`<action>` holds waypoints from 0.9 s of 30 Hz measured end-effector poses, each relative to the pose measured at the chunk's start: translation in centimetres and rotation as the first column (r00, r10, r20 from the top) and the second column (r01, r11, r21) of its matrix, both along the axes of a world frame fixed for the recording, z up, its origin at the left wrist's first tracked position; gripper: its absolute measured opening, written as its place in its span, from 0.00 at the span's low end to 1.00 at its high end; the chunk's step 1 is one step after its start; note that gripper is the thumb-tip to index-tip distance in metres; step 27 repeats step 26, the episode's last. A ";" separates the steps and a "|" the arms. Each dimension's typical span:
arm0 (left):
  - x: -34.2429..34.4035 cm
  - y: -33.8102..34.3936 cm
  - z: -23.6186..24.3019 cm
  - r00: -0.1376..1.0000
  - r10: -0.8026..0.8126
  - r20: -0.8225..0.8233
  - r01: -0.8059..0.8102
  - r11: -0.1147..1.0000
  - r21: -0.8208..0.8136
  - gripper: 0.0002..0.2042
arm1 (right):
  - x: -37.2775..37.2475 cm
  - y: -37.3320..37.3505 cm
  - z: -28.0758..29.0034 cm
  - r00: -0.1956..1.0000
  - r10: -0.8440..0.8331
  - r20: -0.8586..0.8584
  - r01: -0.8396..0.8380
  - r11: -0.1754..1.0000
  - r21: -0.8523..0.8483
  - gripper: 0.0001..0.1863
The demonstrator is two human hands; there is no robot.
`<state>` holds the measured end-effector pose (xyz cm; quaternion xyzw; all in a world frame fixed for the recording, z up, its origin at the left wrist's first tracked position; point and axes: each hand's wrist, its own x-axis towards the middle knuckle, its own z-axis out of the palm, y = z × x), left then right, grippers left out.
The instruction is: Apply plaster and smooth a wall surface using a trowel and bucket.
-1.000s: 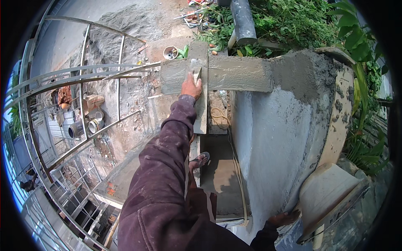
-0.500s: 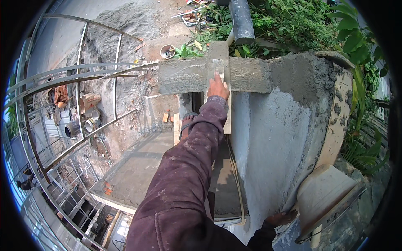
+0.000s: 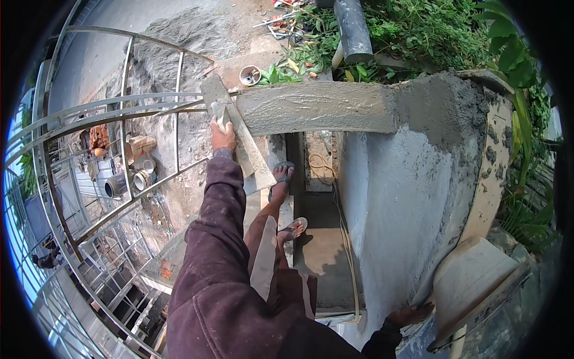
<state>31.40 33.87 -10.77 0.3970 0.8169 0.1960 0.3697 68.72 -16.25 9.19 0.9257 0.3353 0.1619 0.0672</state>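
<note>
My left hand (image 3: pixel 223 135) is closed around the handle of a long, flat plastering float (image 3: pixel 254 158), smeared with pale mortar. The float is tilted across the left end of a mortar-coated ledge (image 3: pixel 317 107), overhanging it on the near side. Wet-looking grey mortar with a rough, ridged surface covers the ledge. At the lower right, my right hand (image 3: pixel 411 315) lies on the wall (image 3: pixel 400 203) with its fingers stretched out, beside the edge of a cream board (image 3: pixel 469 278). Its fingertips are partly hidden there.
My sandalled feet (image 3: pixel 287 206) stand on a narrow strip above a recessed floor. Metal framing (image 3: pixel 125 107) rises at the left. Beyond the ledge are a small bucket (image 3: pixel 250 75), a dark pipe (image 3: pixel 353 33) and plants (image 3: pixel 418 36). A cable (image 3: pixel 345 251) runs down the recess.
My left hand has carried the float leftward from the middle of the ledge to its left end, turning it slanted. My right hand stays beside the board. Both feet now show.
</note>
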 end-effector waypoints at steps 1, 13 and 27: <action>-1.5 -0.2 -4.1 0.978 -0.123 -0.168 0.136 0.989 0.064 0.26 | 0.1 -0.4 -0.5 1.000 -0.014 -0.002 0.014 1.000 -0.002 0.32; 25.2 -5.0 -4.2 0.761 -0.642 -0.092 0.646 0.741 0.180 0.26 | -1.4 1.4 0.2 0.981 -0.157 -0.116 0.157 0.988 -0.008 0.32; 34.5 -12.9 -2.3 0.736 -0.677 0.025 0.677 0.735 -0.032 0.33 | -1.7 2.2 1.0 0.985 -0.091 -0.146 0.103 0.992 0.074 0.29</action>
